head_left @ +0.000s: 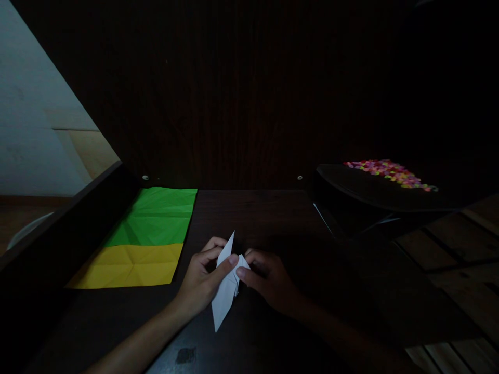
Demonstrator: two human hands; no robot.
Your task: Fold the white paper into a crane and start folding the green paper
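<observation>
A piece of folded white paper (224,300) with pointed ends is held between both hands above the dark tabletop. My left hand (203,275) grips its left side, thumb pressed on the upper face and fingers behind it. My right hand (268,275) pinches the right side, where a smaller folded flap (242,262) sticks up. Fingertips on the far side of the paper are partly hidden. Creases show near the middle, close to both thumbs.
On the left of the dark table (253,213) lie a creased green sheet (159,215) and a yellow sheet (136,265). A low dark side board (78,200) borders the left. A tall dark panel (218,104) rises behind. At right, small colourful pieces (393,172) line a dark curved surface.
</observation>
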